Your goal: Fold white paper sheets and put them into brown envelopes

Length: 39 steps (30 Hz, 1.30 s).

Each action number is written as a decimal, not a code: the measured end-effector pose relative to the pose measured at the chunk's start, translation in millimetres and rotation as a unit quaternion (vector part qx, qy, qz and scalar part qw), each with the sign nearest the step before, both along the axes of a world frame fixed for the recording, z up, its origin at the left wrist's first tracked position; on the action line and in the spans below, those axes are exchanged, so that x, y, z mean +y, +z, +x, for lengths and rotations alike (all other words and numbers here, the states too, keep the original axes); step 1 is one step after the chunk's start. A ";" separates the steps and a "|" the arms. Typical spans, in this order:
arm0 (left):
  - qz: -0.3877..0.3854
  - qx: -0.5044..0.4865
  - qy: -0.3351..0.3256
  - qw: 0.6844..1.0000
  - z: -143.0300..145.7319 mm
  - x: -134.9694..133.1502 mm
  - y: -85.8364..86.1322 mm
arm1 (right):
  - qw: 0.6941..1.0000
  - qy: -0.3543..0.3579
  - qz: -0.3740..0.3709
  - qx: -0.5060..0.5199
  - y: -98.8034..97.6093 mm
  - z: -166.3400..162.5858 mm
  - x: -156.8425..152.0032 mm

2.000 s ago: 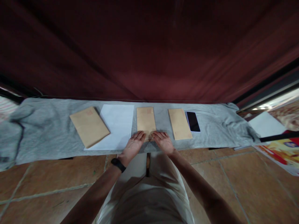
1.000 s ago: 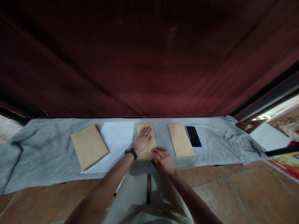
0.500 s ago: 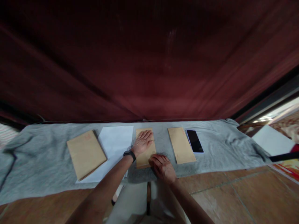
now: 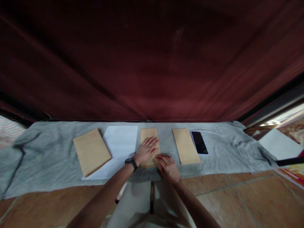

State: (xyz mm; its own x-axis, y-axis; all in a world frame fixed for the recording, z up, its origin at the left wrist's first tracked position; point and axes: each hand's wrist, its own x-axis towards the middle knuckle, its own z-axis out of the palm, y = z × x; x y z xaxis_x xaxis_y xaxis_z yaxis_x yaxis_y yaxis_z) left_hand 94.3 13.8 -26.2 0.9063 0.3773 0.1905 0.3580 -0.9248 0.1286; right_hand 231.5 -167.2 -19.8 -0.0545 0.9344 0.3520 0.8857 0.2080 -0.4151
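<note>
A brown paper envelope [image 4: 143, 134] lies on the grey cloth [image 4: 223, 148] in front of me. My left hand [image 4: 146, 150], with a dark band on its wrist, rests flat on the envelope's middle, fingers stretched out. Fingers bent and held together, my right hand [image 4: 168, 167] is at the envelope's lower right edge; its thumb is mostly hidden, and it seems to pinch that edge. To the left, a stack of larger brown envelopes [image 4: 92, 152] partly covers white paper [image 4: 121, 142]. Another narrow brown envelope [image 4: 186, 146] lies to the right, beside a phone [image 4: 199, 142] with a dark screen.
A dark red upright surface [image 4: 152, 79] rises along the cloth's far edge. Brown floor tiles [image 4: 213, 186] show on the near side. At the far right are a white sheet [image 4: 280, 144] and a dark bar [image 4: 289, 161]. My legs [image 4: 133, 202] are just below the cloth.
My left hand has slid down the envelope toward me, baring more of its top. My right fingertips have moved slightly up along its right edge. The view has shifted a little.
</note>
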 end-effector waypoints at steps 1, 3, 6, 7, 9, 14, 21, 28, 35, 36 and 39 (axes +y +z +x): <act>-0.005 0.001 -0.003 1.000 -2.4 -4.2 -0.1 | 1.000 -0.001 -0.001 -0.002 -0.2 -0.2 0.2; -0.013 -0.005 -0.012 1.000 -8.1 -13.6 0.0 | 1.000 -0.005 -0.004 -0.007 -0.8 -0.7 0.6; -0.031 -0.017 -0.027 0.999 -18.4 -29.3 0.5 | 1.000 -0.015 -0.005 -0.015 -2.3 -1.5 1.2; -0.039 -0.018 -0.030 0.999 -22.0 -34.6 0.7 | 1.000 -0.018 -0.004 -0.016 -2.8 -1.8 1.3; -0.058 -0.020 -0.031 0.998 -29.3 -45.3 1.1 | 1.000 -0.019 -0.005 -0.016 -3.8 -2.0 1.4; -0.086 -0.019 -0.031 0.996 -46.2 -70.6 3.6 | 1.000 -0.013 -0.006 -0.023 -5.4 -1.0 0.1; -0.155 -0.026 0.003 0.987 -44.2 -57.5 14.4 | 1.000 -0.019 -0.007 -0.020 -6.9 -1.0 -0.1; -0.051 -0.030 0.131 0.990 -11.2 29.1 5.4 | 1.000 -0.015 0.005 -0.010 -4.5 -0.9 0.3; 0.002 -0.031 0.125 0.992 -6.9 67.1 -17.8 | 1.000 -0.006 -0.002 0.005 -1.9 0.6 0.2; 0.002 -0.027 0.123 0.992 -7.6 66.8 -18.0 | 1.000 -0.003 -0.002 0.006 -1.3 0.7 0.1; 0.001 -0.027 0.108 0.994 -8.2 62.8 -15.2 | 1.000 0.005 -0.001 0.009 0.2 1.2 -0.3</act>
